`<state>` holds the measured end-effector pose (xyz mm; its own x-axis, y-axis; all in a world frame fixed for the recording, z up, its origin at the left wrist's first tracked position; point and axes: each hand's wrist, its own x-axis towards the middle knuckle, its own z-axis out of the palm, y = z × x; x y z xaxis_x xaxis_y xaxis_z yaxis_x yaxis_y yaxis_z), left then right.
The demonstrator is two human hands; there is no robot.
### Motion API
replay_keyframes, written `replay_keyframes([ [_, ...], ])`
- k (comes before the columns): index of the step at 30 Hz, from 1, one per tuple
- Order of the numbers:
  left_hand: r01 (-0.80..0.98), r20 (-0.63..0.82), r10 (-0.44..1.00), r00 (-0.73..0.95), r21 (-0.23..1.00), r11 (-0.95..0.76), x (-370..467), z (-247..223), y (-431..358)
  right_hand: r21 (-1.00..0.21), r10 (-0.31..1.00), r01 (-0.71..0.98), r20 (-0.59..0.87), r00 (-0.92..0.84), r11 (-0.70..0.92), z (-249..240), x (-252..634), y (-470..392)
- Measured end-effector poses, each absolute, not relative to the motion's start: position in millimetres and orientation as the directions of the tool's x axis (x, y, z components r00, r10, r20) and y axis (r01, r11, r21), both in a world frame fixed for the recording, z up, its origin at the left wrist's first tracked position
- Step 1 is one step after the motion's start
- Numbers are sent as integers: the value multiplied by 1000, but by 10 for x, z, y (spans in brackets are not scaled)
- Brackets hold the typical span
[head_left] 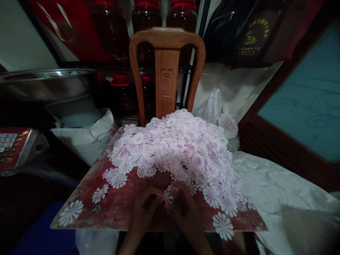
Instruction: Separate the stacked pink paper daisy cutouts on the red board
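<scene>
Low over the near middle of the board, my left hand (146, 204) and my right hand (185, 207) come together around a white flower cutout (168, 196) tinted pale purple. Fingers of both hands are closed in a pinch at its edges. The dim light leaves the fingertips partly unclear. Just beyond them, a big heap of similar flower cutouts (183, 141) with thin petals covers the far and right parts of a worn red board (117, 202). Single flowers lie apart from the heap: one at the left corner (71, 213) and one over the near right edge (223, 225).
A wooden chair back (166, 79) rises behind the heap. White sacks stand left (85, 138) and right (276, 184) of the board. A metal basin (50, 83) and a red-faced scale (13, 148) are at left. Red-lidded jars (147, 21) fill a rear shelf.
</scene>
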<state>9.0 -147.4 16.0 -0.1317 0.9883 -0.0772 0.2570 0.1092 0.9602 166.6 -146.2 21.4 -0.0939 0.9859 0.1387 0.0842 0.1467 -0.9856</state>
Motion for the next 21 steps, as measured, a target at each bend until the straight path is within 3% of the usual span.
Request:
replay_keyframes([
  [5,102,-105,968,-228,986,131,115,141,-1490,-1000,988,9,-11,-156,-10,184,1659,-1445],
  [10,136,-99,978,-185,983,126,124,163,-1496,-994,991,96,-69,-110,-59,53,1645,-1448],
  [15,130,-137,982,-130,980,154,134,199,-1504,-996,995,83,-19,-101,-10,64,1643,-1434],
  [21,171,-98,961,-258,975,145,102,153,-1490,-988,967,-99,139,-215,120,194,1692,-1449],
])
